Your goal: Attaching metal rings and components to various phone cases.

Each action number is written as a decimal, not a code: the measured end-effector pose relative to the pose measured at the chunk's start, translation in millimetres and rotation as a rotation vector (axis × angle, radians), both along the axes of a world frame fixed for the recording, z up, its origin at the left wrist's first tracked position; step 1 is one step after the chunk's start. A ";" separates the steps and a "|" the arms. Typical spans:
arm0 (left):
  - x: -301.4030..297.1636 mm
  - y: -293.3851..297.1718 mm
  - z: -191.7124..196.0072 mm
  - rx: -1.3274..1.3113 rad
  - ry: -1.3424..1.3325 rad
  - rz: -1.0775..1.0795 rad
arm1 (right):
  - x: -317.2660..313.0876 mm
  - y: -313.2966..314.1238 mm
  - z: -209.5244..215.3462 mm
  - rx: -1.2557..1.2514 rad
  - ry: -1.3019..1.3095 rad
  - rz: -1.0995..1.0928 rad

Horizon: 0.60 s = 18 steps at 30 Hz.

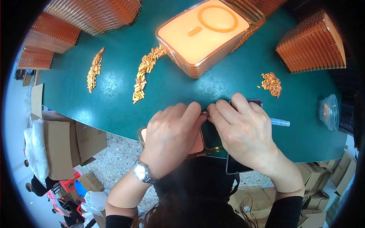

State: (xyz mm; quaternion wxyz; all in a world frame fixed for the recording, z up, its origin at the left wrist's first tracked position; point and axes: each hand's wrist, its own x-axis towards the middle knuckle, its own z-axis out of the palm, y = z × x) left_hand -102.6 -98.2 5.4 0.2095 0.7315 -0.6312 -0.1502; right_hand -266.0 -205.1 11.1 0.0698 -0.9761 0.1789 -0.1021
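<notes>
At the near edge of the green table my left hand [171,127] is closed around a phone case [198,146] with a clear orange rim and a pale pink panel. The hand covers much of the case. My right hand [243,127] meets it at the case's far edge, fingertips pinched together there. Whatever small piece lies between those fingertips is too hidden to make out. Beneath my right hand lies a dark, flat phone-like slab [234,167], its far corner showing beyond my knuckles. A pale blue capped tube [280,122] lies just right of that hand.
Small orange pieces lie in a left strip [95,70], a middle strip [141,78] and a right heap [272,84]. Stacked orange cases stand at the back [186,41], back left [95,13] and right [311,43]. A clear round tub [329,112] sits far right; cardboard boxes [59,148] stand below left.
</notes>
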 end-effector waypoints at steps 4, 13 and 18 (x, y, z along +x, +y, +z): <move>-1.3 1.9 -0.5 -0.062 -0.064 0.025 | 2.0 1.3 -1.3 -0.005 -0.011 -0.012; 2.6 18.7 29.6 -0.053 -0.135 -0.024 | -2.9 4.1 7.9 0.107 -0.161 0.076; 2.7 18.8 64.0 -0.077 -0.224 -0.087 | -8.0 0.2 31.9 0.013 -0.179 0.169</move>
